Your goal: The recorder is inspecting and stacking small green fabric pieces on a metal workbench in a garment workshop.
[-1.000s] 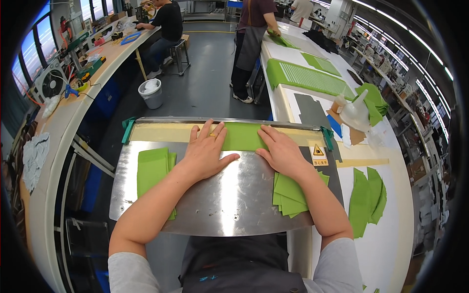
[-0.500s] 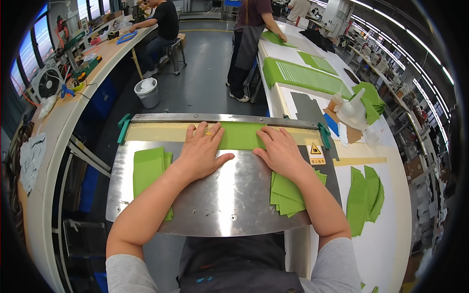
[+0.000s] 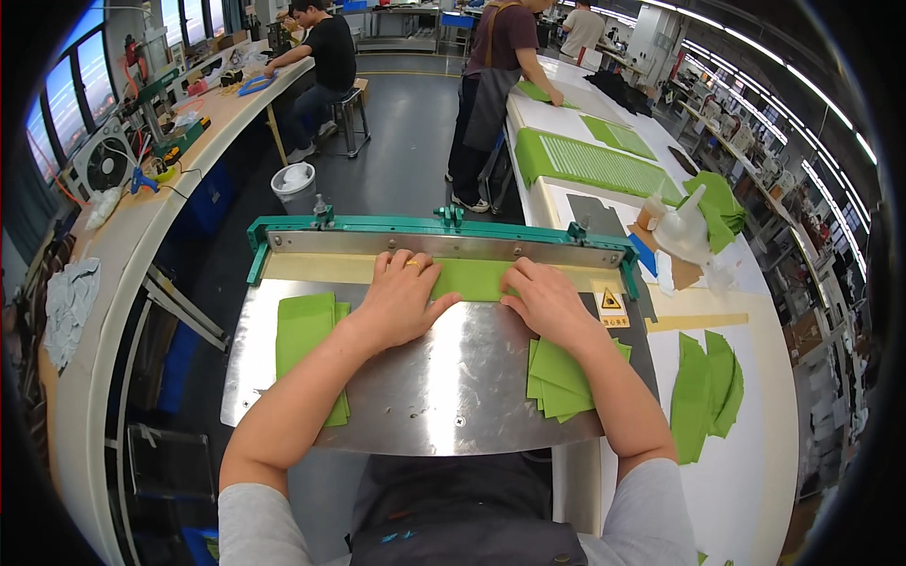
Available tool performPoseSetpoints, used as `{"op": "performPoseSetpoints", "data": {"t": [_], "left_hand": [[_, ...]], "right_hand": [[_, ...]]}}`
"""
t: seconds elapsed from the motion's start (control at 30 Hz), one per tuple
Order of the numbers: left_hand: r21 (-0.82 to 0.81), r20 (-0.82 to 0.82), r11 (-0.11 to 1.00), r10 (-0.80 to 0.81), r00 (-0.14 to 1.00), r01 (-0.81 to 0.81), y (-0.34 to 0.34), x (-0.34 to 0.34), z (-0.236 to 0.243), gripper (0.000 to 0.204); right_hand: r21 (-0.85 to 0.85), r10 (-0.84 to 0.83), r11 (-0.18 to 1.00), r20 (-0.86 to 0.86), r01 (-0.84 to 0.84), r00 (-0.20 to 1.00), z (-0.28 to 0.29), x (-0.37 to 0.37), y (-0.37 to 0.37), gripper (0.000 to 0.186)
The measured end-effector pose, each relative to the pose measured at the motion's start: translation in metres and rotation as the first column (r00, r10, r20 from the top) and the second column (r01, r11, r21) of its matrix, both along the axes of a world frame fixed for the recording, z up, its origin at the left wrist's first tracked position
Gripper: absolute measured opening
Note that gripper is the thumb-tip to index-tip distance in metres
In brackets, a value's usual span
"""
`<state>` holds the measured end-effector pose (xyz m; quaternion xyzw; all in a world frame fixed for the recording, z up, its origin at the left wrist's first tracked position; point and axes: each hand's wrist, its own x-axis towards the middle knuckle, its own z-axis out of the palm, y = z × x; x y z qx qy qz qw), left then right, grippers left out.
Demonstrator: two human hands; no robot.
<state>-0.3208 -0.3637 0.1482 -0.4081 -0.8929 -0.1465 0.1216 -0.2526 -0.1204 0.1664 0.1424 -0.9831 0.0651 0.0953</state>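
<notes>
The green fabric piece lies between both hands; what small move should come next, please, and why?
Perhaps ease the left hand and right hand slightly back: both reach close to the metal bar, and the green fabric piece looks flat.

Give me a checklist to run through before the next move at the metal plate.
1. Left-hand grip at the green piece's left end: ok.
2. Right-hand grip at its right end: ok.
3. Fingertips well away from the metal bar: not ok; the left ones lie very close to it.
4. Far edge of the green piece lined up under the bar: cannot tell; the bar's lower edge meets it in view.
5. Left stack and right stack apart from the green piece: ok; both lie on the plate, nearer the person.
6. Warning sign uncovered: ok.
</notes>
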Motion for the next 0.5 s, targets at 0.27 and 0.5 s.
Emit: {"op": "performPoseSetpoints", "data": {"t": [0.27,0.5], "left_hand": [[-0.209,0.001,0.875,0.447,0.895,-0.437,-0.035,-0.007,0.073,0.043],[-0.483,0.271,0.822,0.469,0.841,-0.302,-0.043,-0.011,0.085,0.048]], "right_hand": [[-0.063,0.0,0.998,0.0,0.0,1.0,0.08,0.049,0.032,0.01],[-0.058,-0.025,0.998,0.158,0.035,0.987,0.04,0.162,0.047,0.02]]}}
